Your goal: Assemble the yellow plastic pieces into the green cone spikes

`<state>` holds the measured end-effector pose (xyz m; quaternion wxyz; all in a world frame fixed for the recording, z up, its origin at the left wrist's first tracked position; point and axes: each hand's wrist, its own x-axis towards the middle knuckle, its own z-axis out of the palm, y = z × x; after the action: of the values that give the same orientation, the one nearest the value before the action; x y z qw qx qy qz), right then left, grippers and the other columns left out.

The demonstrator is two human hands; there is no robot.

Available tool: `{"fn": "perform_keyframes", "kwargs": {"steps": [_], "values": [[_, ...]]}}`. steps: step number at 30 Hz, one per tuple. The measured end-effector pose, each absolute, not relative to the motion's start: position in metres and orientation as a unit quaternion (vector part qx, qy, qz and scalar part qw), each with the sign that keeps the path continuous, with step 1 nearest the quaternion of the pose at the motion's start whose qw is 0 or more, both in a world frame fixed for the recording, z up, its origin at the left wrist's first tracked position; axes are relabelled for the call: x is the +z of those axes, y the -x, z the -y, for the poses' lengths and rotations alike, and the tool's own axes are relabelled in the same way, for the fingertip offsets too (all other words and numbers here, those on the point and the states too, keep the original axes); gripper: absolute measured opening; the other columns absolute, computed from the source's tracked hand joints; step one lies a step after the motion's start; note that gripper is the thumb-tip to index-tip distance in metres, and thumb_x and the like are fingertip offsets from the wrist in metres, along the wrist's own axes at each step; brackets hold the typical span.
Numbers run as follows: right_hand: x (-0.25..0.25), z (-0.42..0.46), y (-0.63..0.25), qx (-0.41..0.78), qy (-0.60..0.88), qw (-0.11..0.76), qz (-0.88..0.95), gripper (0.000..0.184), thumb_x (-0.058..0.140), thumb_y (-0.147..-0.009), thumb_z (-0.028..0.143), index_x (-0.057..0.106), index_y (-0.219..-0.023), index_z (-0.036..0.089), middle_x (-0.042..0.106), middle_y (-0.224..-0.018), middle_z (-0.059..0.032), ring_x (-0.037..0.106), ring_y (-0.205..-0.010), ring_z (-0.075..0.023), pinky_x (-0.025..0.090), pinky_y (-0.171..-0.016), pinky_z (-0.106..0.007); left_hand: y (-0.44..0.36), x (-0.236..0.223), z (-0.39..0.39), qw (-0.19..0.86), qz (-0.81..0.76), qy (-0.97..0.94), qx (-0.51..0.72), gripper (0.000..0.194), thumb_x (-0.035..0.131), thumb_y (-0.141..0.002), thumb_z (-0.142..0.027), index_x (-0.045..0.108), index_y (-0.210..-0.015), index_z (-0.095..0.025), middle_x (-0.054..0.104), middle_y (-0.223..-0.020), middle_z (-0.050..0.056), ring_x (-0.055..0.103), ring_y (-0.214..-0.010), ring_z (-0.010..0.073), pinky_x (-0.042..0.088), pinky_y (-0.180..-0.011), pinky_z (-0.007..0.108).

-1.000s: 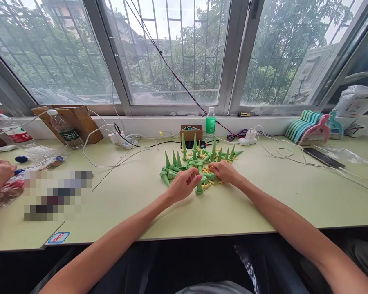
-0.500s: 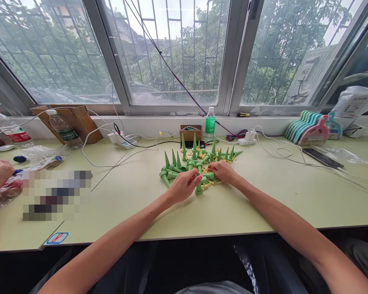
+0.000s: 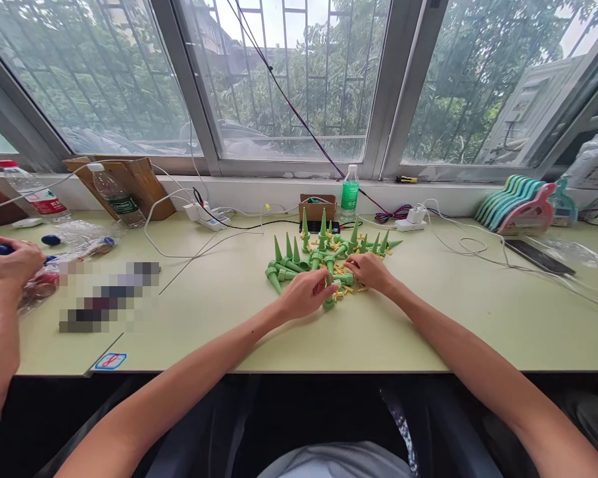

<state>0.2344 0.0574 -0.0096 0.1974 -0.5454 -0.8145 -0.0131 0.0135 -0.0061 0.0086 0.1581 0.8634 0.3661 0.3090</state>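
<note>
Spike (image 3: 329, 303) near upright at the left hand (image 3: 303, 296); right hand (image 3: 371, 271) over yellow pieces (image 3: 347, 289)

At far left, a co-worker's hand (image 3: 17, 262) curls round something blue (image 3: 2, 249), above bagged goods (image 3: 42, 282). Blurred blocks cover a patch beside them.

In the middle, the left hand comes in from the near left, palm turned inward, fingers curled and thumb brought towards them. The spike is just beyond those fingertips, on their right side, its long axis roughly vertical and its broad end down on the table (image 3: 289, 355). The left hand is the nearer of the two. Its fingers hide part of the shaft, so whether they grip it or only touch it, I cannot tell.

Beyond and to both sides lies the green pile (image 3: 319, 259), some spikes pointing up, others on their sides, with yellow pieces among them.

The right hand reaches in from the right, fingers bent down and tips close together at the pile's near right part. The tips are too small to make out; I cannot tell if they pinch a yellow piece.

Farther right, apart from the pile, are hangers (image 3: 518, 206) and a phone (image 3: 539, 257).
</note>
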Motion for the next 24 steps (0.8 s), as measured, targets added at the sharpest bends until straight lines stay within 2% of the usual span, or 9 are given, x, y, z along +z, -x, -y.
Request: {"fn": "perform_keyframes", "kwargs": {"steps": [12,15,24], "values": [[0.005,-0.047,-0.237,0.046,0.483,0.354,0.8,0.029,0.046,-0.094,0.037,0.066,-0.093,0.015,0.064,-0.064,-0.0031,0.056,-0.058,-0.0149,0.037,-0.062,-0.024,-0.016,0.007,0.005,0.148,-0.355,-0.873,0.3,0.03,0.053,-0.088,-0.046,0.055,-0.08,-0.017,0.045,-0.058,-0.004,0.038,-0.051,0.0097,0.029,-0.054,0.023],[0.008,-0.047,-0.236,0.067,0.468,0.382,0.794,0.031,0.043,-0.095,0.038,0.064,-0.093,0.016,0.064,-0.067,-0.0031,0.055,-0.059,-0.0144,0.038,-0.063,-0.024,-0.015,0.007,0.004,0.151,-0.355,-0.872,0.301,0.027,0.055,-0.087,-0.043,0.056,-0.081,-0.017,0.046,-0.058,-0.004,0.039,-0.051,0.0094,0.031,-0.054,0.023],[0.012,-0.044,-0.236,0.113,0.428,0.475,0.76,0.033,0.045,-0.094,0.045,0.06,-0.087,0.017,0.058,-0.059,0.0003,0.049,-0.049,-0.0115,0.04,-0.055,-0.023,-0.015,0.006,0.002,0.152,-0.363,-0.873,0.287,0.024,0.056,-0.087,-0.041,0.056,-0.081,-0.017,0.048,-0.057,-0.005,0.041,-0.051,0.009,0.032,-0.054,0.022]]}}
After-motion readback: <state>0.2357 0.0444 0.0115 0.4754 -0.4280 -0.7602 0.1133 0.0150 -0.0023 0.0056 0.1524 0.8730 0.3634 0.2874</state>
